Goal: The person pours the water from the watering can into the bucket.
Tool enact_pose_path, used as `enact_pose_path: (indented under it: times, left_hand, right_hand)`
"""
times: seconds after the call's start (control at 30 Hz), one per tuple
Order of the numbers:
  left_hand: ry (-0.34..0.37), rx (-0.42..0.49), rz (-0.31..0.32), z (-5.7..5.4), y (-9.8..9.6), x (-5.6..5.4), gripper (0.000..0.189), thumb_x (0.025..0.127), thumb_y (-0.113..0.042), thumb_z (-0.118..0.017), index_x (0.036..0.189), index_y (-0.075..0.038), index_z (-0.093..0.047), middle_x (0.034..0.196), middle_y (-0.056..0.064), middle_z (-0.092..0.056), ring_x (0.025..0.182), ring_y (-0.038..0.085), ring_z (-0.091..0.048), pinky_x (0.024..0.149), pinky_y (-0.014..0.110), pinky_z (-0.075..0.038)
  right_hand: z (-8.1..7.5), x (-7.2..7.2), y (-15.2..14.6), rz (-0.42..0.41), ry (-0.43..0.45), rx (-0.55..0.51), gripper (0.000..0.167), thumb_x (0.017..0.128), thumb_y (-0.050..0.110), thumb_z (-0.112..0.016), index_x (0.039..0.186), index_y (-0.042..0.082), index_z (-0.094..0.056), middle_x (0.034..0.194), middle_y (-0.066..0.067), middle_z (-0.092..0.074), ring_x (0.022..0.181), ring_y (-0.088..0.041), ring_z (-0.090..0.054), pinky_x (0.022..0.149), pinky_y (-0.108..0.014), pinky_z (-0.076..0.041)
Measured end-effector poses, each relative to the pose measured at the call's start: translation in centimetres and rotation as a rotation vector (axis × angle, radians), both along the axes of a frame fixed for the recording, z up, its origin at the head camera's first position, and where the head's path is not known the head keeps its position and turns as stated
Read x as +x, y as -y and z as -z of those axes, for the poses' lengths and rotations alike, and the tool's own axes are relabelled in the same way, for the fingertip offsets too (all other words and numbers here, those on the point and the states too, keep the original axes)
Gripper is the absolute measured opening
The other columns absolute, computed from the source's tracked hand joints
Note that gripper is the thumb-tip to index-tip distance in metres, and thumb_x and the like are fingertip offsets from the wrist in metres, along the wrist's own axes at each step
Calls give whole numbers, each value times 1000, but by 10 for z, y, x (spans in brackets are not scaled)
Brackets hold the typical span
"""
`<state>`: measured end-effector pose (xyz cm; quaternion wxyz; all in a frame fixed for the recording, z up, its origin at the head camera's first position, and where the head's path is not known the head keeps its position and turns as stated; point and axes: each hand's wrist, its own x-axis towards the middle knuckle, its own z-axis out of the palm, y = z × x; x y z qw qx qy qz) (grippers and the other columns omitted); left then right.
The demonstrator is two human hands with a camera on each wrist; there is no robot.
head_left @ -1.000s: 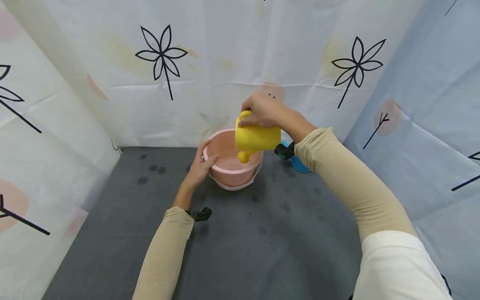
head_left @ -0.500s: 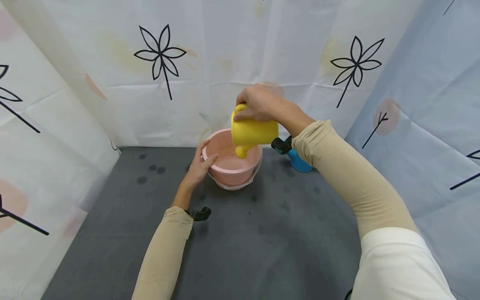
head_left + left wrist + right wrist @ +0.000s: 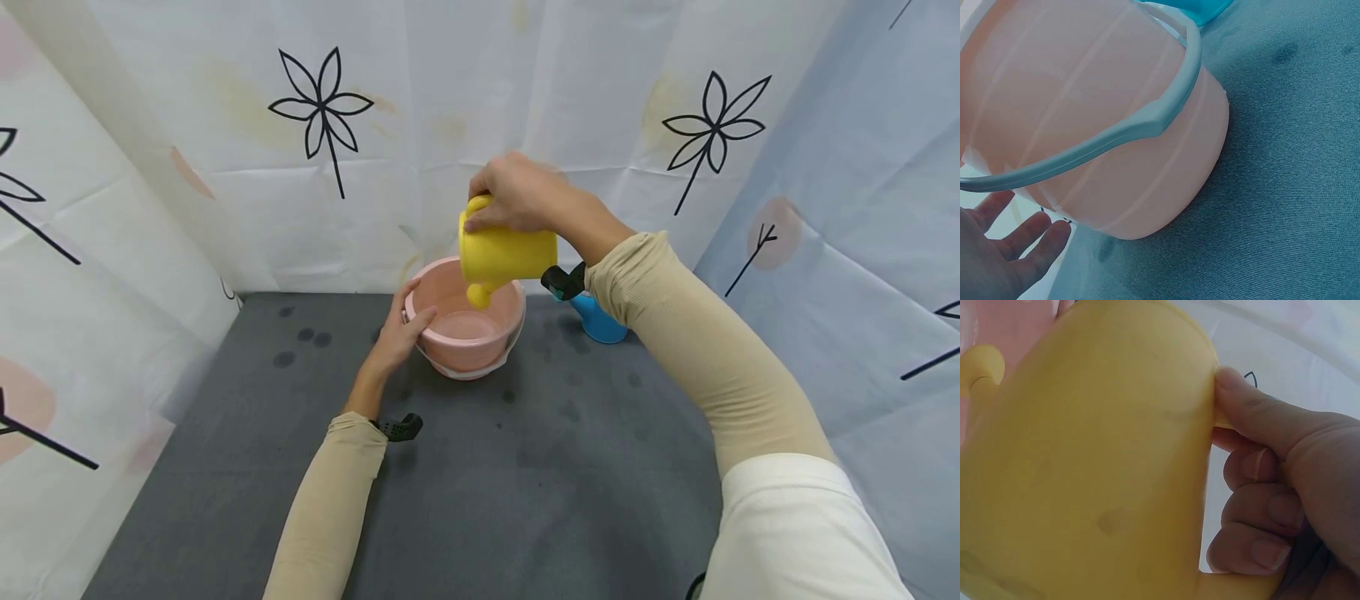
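Observation:
My right hand [image 3: 517,192] grips the handle of a yellow toy watering can [image 3: 513,254], fingers curled round the handle and thumb against the body in the right wrist view. The can is tipped on its side over a pink bucket [image 3: 468,354], its round-headed spout pointing down above the opening. At the bucket's left rim, my left hand [image 3: 397,329] holds on, thumb over the rim and fingers outside. In the left wrist view those fingers spread close along the bucket [image 3: 1116,81]. The bucket's pale handle [image 3: 1104,140] hangs down against its front.
A blue flared plastic object [image 3: 603,325] stands right of the bucket, partly hidden by the right wrist. Dark wet-looking spots [image 3: 285,359] mark the grey surface [image 3: 480,500]. White printed cloth [image 3: 450,125] stands at the back and both sides.
My right hand has risen with the tipped watering can and shifted slightly left, so more of the bucket's inside and the blue object shows. The left hand and bucket stay put.

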<state>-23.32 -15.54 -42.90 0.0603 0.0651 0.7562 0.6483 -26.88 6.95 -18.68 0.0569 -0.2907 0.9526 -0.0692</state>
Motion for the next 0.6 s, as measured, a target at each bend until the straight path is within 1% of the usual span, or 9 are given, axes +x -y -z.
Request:
enact_pose_path:
  times: [0.13,0.23,0.4,0.5,0.6]
  left_hand:
    - [11,-3,-4,-1,-1,1,73,104,-29,-58,164,-20,-16,171,16,-8,158,33,-15,125,53,-24]
    - [20,-5,-8,-1,-1,1,73,104,-28,-57,164,-20,-15,171,16,-9,156,34,-19,122,52,-28]
    - [28,-14,-16,-2,-2,1,73,104,-27,-57,164,-21,-15,170,17,-12,148,35,-28,110,47,-38]
    - [22,-18,-20,-2,-2,1,73,104,-27,-57,164,-20,-15,170,18,-11,149,35,-28,111,49,-38]
    - [11,-13,-21,-2,-2,2,74,104,-26,-58,164,-19,-16,171,17,-9,154,35,-22,119,52,-32]
  right_hand:
    - [0,0,0,-14,-3,-21,28,97,37,-70,110,13,-74,107,-5,-71,95,-22,-59,87,-35,-51]
    - [0,0,-1,-13,-5,-36,28,97,37,-70,109,12,-73,107,-5,-71,95,-22,-59,87,-35,-51]
    - [4,3,-4,13,-29,-25,29,97,41,-69,110,16,-73,107,-3,-71,96,-21,-60,87,-37,-51]
    - [8,4,-8,20,-68,-13,29,97,44,-68,110,19,-73,107,-1,-71,95,-20,-59,85,-37,-48]
    - [15,4,-14,12,-100,-38,30,96,44,-69,109,17,-74,104,-2,-72,92,-21,-58,82,-35,-45]
